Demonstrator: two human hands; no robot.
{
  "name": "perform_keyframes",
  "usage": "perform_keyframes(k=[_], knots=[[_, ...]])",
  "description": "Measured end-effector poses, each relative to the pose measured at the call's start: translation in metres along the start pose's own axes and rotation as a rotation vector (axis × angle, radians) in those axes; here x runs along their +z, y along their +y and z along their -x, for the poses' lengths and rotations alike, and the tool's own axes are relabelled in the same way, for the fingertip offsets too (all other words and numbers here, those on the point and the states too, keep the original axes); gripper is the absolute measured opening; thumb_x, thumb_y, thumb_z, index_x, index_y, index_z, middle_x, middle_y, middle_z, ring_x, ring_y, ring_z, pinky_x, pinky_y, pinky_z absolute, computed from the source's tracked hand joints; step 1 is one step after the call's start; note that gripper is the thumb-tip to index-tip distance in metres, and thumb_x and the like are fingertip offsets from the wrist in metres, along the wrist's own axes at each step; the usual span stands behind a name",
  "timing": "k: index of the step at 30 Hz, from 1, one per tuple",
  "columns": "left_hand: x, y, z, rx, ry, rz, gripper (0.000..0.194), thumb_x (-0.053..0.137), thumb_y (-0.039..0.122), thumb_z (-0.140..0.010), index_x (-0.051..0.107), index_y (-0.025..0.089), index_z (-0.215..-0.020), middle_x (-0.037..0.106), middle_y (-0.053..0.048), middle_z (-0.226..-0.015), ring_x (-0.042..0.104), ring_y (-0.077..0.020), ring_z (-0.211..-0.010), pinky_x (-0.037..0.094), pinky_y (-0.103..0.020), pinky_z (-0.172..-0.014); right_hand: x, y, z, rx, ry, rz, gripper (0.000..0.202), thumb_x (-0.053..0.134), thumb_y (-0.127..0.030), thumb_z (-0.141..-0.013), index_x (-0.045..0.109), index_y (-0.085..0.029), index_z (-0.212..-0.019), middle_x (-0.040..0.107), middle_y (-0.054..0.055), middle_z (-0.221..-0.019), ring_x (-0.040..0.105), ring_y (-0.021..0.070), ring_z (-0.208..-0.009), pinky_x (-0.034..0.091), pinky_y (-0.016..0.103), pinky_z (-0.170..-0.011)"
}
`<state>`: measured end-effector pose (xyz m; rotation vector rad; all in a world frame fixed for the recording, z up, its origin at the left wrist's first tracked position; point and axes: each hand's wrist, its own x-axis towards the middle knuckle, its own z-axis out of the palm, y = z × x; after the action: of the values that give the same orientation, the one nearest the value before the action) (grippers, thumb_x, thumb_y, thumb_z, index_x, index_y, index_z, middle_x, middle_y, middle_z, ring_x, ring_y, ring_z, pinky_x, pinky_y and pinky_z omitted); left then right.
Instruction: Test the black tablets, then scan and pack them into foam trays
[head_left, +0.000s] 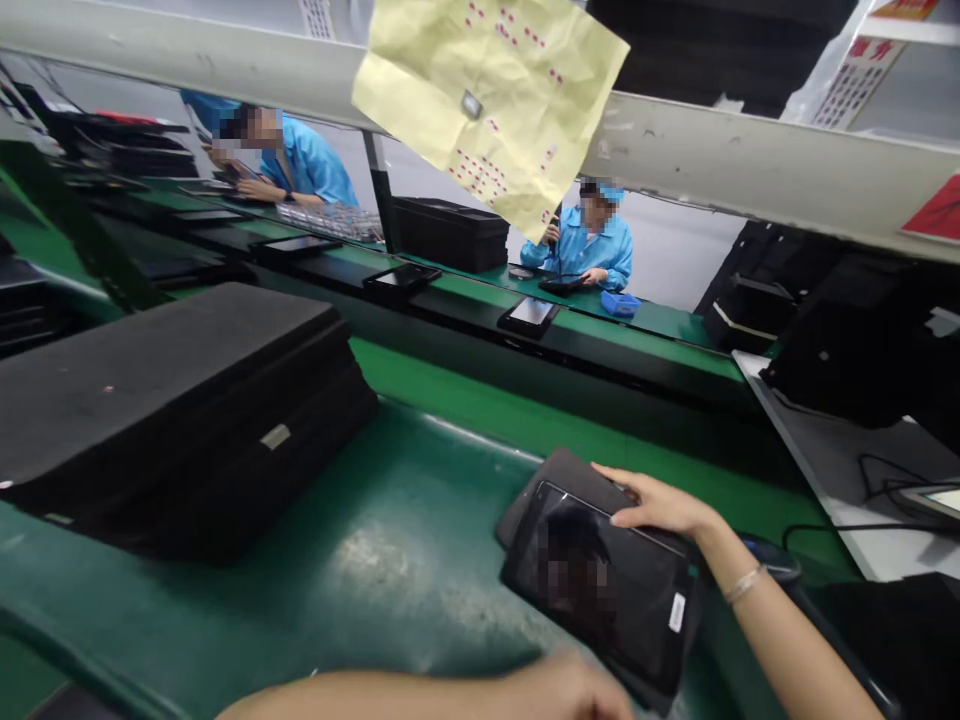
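Note:
A black tablet (600, 590) with a dark glossy screen and a small white label lies tilted over a dark grey foam pad (559, 470) on the green bench. My right hand (660, 503) is at the far right edge of both, its thumb on the tablet's rim and its fingers along the pad; it grips the tablet there. Some of its fingers are hidden. My left hand (574, 690), smeared by motion, is at the bottom edge of the picture, close to the tablet's near side. Whether it touches the tablet I cannot tell.
A tall stack of black foam sheets (225, 400) stands at left on the green bench (375, 560). Beyond runs a conveyor (457, 305) carrying several tablets. Two co-workers in blue sit across it. A yellow paper (487, 90) hangs overhead. A dark handheld device (776, 560) lies beside my right wrist.

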<state>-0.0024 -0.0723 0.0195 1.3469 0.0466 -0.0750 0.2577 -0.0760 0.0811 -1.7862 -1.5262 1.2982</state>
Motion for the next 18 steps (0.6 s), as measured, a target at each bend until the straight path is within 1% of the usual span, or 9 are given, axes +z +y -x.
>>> perform_keyframes(k=[1, 2, 3, 4, 6, 8, 11, 14, 18], knots=[[-0.013, 0.011, -0.005, 0.095, 0.083, -0.246, 0.016, 0.06, 0.029, -0.075, 0.068, 0.022, -0.087, 0.065, -0.006, -0.087, 0.056, -0.0242, -0.089, 0.044, -0.041, -0.085, -0.005, -0.004, -0.004, -0.032, -0.027, 0.088, 0.076, 0.071, -0.037, -0.069, 0.039, -0.021, -0.136, 0.04, 0.008, -0.141, 0.04, 0.0247, -0.126, 0.029, 0.041, -0.107], [-0.028, 0.019, -0.011, 0.171, 0.242, -0.519, 0.021, 0.053, 0.024, -0.08, 0.066, 0.02, -0.095, 0.063, -0.009, -0.1, 0.052, -0.0266, -0.099, 0.039, -0.046, -0.093, -0.005, -0.007, -0.008, -0.064, -0.025, 0.165, 0.071, 0.071, -0.033, -0.069, 0.044, -0.02, -0.133, 0.044, 0.008, -0.138, 0.042, 0.0243, -0.124, 0.029, 0.041, -0.107], [-0.044, 0.024, -0.016, 0.168, 0.421, -0.706, 0.023, 0.048, 0.021, -0.083, 0.065, 0.017, -0.099, 0.06, -0.012, -0.109, 0.049, -0.0283, -0.105, 0.035, -0.05, -0.096, -0.002, -0.008, -0.012, -0.094, 0.005, 0.23, 0.063, 0.069, -0.029, -0.071, 0.048, -0.019, -0.13, 0.048, 0.008, -0.134, 0.044, 0.0235, -0.121, 0.03, 0.04, -0.106], [-0.059, 0.025, -0.021, 0.141, 0.584, -0.844, 0.023, 0.049, 0.02, -0.083, 0.064, 0.016, -0.1, 0.057, -0.015, -0.114, 0.045, -0.0299, -0.108, 0.033, -0.052, -0.097, 0.006, -0.009, -0.015, -0.119, 0.057, 0.285, 0.055, 0.066, -0.025, -0.073, 0.052, -0.017, -0.126, 0.052, 0.009, -0.129, 0.047, 0.0224, -0.118, 0.031, 0.038, -0.104], [-0.085, 0.019, -0.027, 0.093, 0.744, -0.937, 0.024, 0.058, 0.024, -0.08, 0.061, 0.014, -0.101, 0.053, -0.016, -0.116, 0.042, -0.0308, -0.111, 0.034, -0.052, -0.097, 0.027, -0.008, -0.02, -0.138, 0.173, 0.393, 0.037, 0.059, -0.018, -0.078, 0.058, -0.016, -0.116, 0.057, 0.009, -0.118, 0.05, 0.0212, -0.11, 0.036, 0.038, -0.099], [-0.101, 0.008, -0.029, 0.09, 0.769, -0.913, 0.029, 0.066, 0.029, -0.075, 0.06, 0.015, -0.1, 0.051, -0.014, -0.113, 0.041, -0.0294, -0.11, 0.037, -0.048, -0.097, 0.05, -0.005, -0.021, -0.137, 0.273, 0.502, 0.026, 0.055, -0.019, -0.082, 0.062, -0.017, -0.107, 0.059, 0.008, -0.108, 0.051, 0.0217, -0.102, 0.038, 0.039, -0.094], [-0.107, -0.003, -0.029, 0.112, 0.767, -0.874, 0.028, 0.068, 0.03, -0.074, 0.059, 0.018, -0.097, 0.047, -0.011, -0.114, 0.038, -0.0285, -0.112, 0.036, -0.048, -0.098, 0.073, 0.0, -0.023, -0.117, 0.356, 0.567, 0.021, 0.054, -0.025, -0.085, 0.063, -0.019, -0.103, 0.059, 0.007, -0.097, 0.051, 0.0221, -0.096, 0.04, 0.041, -0.089], [-0.106, -0.005, -0.031, 0.094, 0.806, -0.859, 0.029, 0.07, 0.032, -0.072, 0.058, 0.019, -0.094, 0.042, -0.011, -0.116, 0.035, -0.0303, -0.115, 0.035, -0.051, -0.098, 0.079, 0.002, -0.028, -0.108, 0.385, 0.562, 0.018, 0.054, -0.026, -0.086, 0.062, -0.019, -0.099, 0.059, 0.006, -0.092, 0.051, 0.0218, -0.093, 0.041, 0.039, -0.086], [-0.108, -0.008, -0.034, 0.077, 0.824, -0.829, 0.03, 0.07, 0.034, -0.071, 0.057, 0.018, -0.092, 0.04, -0.01, -0.115, 0.035, -0.0301, -0.114, 0.035, -0.053, -0.097, 0.077, 0.004, -0.032, -0.123, 0.368, 0.545, 0.02, 0.051, -0.027, -0.087, 0.062, -0.019, -0.102, 0.059, 0.006, -0.093, 0.049, 0.0214, -0.092, 0.041, 0.037, -0.084]])
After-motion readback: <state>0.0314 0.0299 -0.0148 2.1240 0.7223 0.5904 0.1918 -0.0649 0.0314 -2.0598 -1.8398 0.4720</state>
